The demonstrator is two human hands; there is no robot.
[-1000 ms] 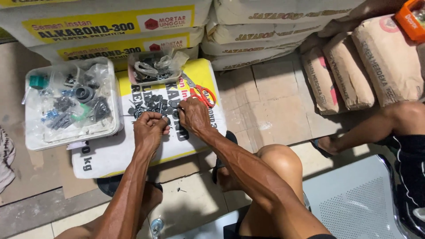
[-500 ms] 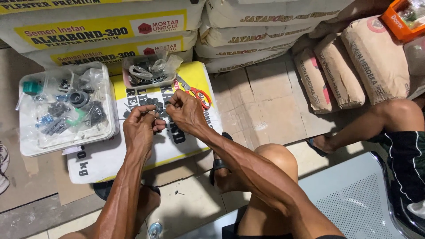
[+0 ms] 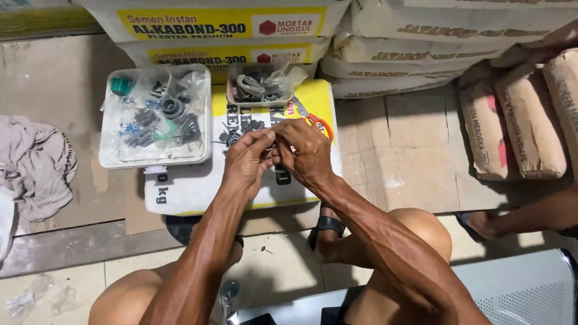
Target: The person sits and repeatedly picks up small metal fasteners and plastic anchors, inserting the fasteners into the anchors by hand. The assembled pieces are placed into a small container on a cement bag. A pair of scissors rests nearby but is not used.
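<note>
Compared with the views of 1 and 0.5 s ago, both hands have lifted off the pile of small dark parts (image 3: 241, 133) on the yellow-and-white sack (image 3: 192, 186) and drawn together above it. The left hand (image 3: 247, 164) and right hand (image 3: 308, 151) now meet fingertip to fingertip, so the picking-through seems over for the moment and something small is probably being worked or fitted between them. What that piece is cannot be made out: the fingers of both hands are curled and pinched closed around the meeting point, and they hide it entirely, so I judge a small part is held there without being able to name it. The rest of the pile lies just beyond the left fingertips, partly covered by that hand. Past the right knuckles, red-handled scissors (image 3: 318, 123) show only their handles. Farther beyond the fingers a small open tray (image 3: 260, 84) holds wire-like and dark bits too tangled to tell apart; off to the left of the left fingers a clear tray (image 3: 155, 117) holds bagged fittings, blurred by plastic. Another person's leg (image 3: 530, 216) is cut off at the right edge.
</note>
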